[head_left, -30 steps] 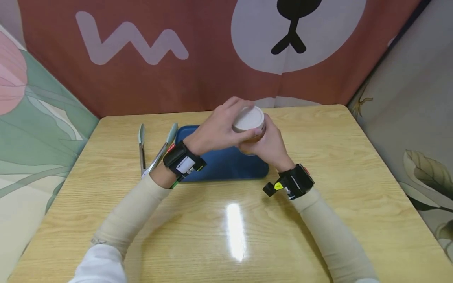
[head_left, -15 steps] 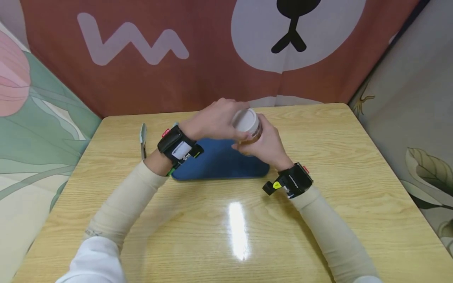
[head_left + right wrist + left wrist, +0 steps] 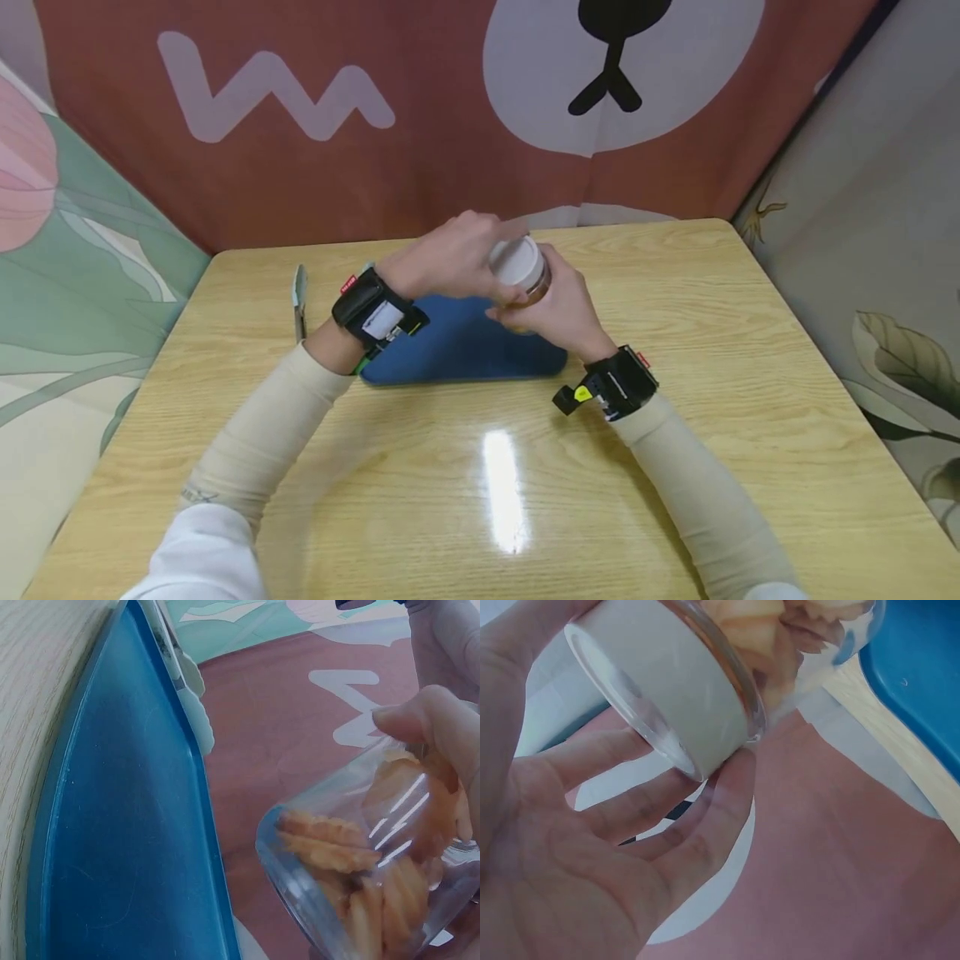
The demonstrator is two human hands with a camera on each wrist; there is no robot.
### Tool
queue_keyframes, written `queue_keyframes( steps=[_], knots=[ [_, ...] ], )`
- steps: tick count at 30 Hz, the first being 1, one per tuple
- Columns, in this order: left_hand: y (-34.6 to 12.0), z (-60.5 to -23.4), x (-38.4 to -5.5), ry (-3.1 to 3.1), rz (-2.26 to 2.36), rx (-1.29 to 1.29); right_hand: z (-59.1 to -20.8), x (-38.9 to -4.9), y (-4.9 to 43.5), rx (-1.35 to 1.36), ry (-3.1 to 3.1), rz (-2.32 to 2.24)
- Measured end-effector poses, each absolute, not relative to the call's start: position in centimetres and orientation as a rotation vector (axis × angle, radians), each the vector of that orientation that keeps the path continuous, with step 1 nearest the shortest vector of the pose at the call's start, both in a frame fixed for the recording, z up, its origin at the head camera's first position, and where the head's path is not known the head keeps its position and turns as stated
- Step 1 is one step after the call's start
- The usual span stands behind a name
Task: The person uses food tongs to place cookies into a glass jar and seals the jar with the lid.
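A clear jar (image 3: 360, 862) of ridged, golden cookies (image 3: 405, 900) is held tilted over the blue tray, its white lid (image 3: 516, 260) toward the left. My left hand (image 3: 450, 254) grips the lid, thumb on the near side and fingers round the far side. In the left wrist view, the fingertips are at the lower edge of the lid (image 3: 656, 682), which sits on the jar. My right hand (image 3: 566, 304) holds the jar's body from the right, thumb and fingers wrapped round it. Part of the jar is hidden behind this hand.
The blue tray (image 3: 465, 354) lies on the wooden table (image 3: 420, 467) below the hands. Metal tongs with pale tips (image 3: 299, 287) lie left of the tray, partly hidden by the left wrist. A brown printed cloth (image 3: 427, 175) hangs behind the table.
My left hand and wrist have shifted left and away from me, covering more of the tongs. The jar has tipped so its lid faces more to the left. Both hands still grip it.
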State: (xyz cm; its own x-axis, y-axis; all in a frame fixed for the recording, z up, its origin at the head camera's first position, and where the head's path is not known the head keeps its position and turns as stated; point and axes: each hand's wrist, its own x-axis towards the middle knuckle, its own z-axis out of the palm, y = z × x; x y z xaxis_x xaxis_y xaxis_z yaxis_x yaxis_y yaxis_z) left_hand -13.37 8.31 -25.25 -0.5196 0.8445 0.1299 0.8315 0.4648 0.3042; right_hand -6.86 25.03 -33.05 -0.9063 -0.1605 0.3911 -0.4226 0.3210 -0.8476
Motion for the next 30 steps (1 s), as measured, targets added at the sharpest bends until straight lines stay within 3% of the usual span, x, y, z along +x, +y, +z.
queue_keyframes(
  steps=[19, 30],
  knots=[
    [8.0, -25.6, -13.1, 2.686, 0.568, 1.512, -33.6, -6.7, 24.5, 0.587, -2.331, 1.532],
    [7.3, -25.2, -13.5, 2.507, 0.524, 1.710, -32.7, -6.5, 24.9, 0.627, -2.434, 1.603]
  ],
)
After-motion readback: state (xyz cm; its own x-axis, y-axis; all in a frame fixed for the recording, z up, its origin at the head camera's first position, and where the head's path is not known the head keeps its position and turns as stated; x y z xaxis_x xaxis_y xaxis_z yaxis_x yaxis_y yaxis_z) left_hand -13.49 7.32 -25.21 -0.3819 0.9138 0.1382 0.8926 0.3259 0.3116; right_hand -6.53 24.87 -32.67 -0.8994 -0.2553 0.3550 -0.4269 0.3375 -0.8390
